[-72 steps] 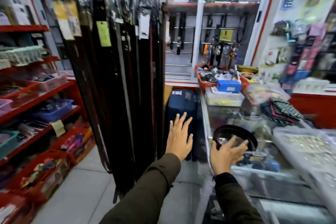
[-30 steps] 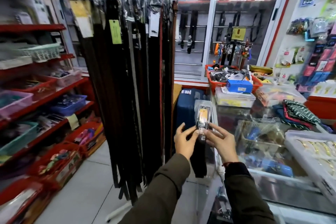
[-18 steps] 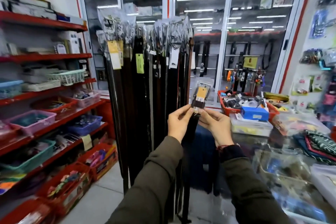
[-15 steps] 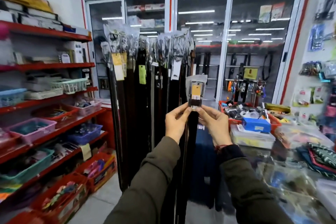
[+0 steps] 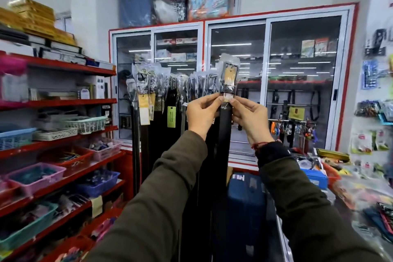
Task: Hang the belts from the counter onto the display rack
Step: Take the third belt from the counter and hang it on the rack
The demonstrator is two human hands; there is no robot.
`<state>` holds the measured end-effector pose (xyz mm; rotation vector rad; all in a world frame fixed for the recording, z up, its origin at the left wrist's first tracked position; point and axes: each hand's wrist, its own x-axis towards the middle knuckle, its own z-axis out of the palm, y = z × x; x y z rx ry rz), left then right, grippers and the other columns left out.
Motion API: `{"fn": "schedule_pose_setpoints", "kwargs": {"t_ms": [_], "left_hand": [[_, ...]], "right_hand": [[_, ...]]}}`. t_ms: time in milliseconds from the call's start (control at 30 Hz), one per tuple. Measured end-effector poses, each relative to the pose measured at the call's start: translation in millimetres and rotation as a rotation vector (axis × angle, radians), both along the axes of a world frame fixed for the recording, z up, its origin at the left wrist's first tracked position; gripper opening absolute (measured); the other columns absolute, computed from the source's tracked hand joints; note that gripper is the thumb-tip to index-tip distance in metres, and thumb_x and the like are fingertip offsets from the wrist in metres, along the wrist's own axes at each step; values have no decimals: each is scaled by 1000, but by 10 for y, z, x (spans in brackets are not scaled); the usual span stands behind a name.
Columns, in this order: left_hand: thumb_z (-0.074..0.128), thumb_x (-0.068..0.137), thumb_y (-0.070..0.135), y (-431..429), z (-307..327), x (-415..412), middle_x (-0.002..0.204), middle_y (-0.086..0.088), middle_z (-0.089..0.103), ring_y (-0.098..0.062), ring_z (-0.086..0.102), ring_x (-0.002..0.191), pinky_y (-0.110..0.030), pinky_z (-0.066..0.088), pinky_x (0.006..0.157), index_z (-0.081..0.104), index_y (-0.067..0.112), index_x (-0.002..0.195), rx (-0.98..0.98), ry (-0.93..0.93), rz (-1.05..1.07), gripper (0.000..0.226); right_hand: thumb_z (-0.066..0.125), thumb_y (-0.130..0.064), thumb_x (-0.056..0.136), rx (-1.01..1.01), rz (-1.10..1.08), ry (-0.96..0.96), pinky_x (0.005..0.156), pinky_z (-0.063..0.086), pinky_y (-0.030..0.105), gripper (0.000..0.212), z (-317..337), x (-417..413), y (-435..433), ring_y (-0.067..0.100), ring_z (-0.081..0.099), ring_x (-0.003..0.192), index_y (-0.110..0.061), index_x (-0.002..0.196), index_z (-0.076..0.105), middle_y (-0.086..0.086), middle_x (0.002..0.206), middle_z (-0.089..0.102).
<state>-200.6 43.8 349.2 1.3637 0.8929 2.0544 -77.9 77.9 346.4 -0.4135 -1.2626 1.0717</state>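
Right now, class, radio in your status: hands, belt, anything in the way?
Left hand and right hand both pinching the black belt below its wrapped buckle. Belt raised beside the display rack, not yet hung. Path looks clear.

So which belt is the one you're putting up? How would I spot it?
Look at the rack of dark belts hanging in front of the glass cabinet. Just right of it, the left hand and right hand pinch one black belt. Its plastic-wrapped buckle stands higher than the rest, and it alone is being held.
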Motion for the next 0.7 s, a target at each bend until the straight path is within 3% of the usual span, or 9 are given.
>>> {"fn": "schedule_pose_setpoints", "kwargs": {"t_ms": [100,233,367,467,533,600,700], "left_hand": [[71,90,8,-29,46,3,114,-25,72,-24,71,92,-23,62,74,68,-6,120,-21,-42,-37,33],[71,90,7,-23,44,2,113,-24,73,-18,70,81,-17,61,67,67,-6,121,-48,-85,-70,34],[70,91,6,5,18,18,112,-25,72,-12,69,72,-16,61,64,66,-6,122,-88,-100,-80,33],[69,91,6,18,47,38,116,-26,71,-17,69,78,-17,61,67,65,-6,123,-88,-104,-80,34],[69,91,7,34,50,51,117,-26,71,-19,69,80,-18,61,68,65,-6,123,-88,-96,-79,34],[69,91,7,50,22,57,116,-26,71,-21,70,82,-19,62,68,66,-6,122,-98,-96,-77,34],[69,92,9,79,-45,31,116,-25,72,-22,69,88,-17,62,67,66,-4,123,-116,-92,-61,34]], "right_hand": [[70,-14,90,18,-21,-28,78,62,33,30,63,-9,22,24,73,89,1,116,71,20,105,74],[69,-14,90,22,-59,-63,68,61,26,23,69,-9,24,22,71,81,-1,109,73,21,101,74],[70,-14,90,-21,-86,-100,68,60,28,28,59,-10,49,10,67,61,3,113,72,5,75,73],[70,-13,90,-27,-97,-90,58,58,22,26,82,-4,71,3,63,49,2,111,72,-8,56,68],[71,-12,89,-31,-92,-77,60,59,24,26,91,9,63,9,68,59,3,110,72,2,69,74],[71,-12,89,-53,-92,-94,72,62,32,26,84,22,81,23,72,78,2,111,72,18,93,76],[70,-13,90,-67,-97,-149,72,62,32,28,50,10,123,25,71,82,2,113,71,23,104,74]]}}
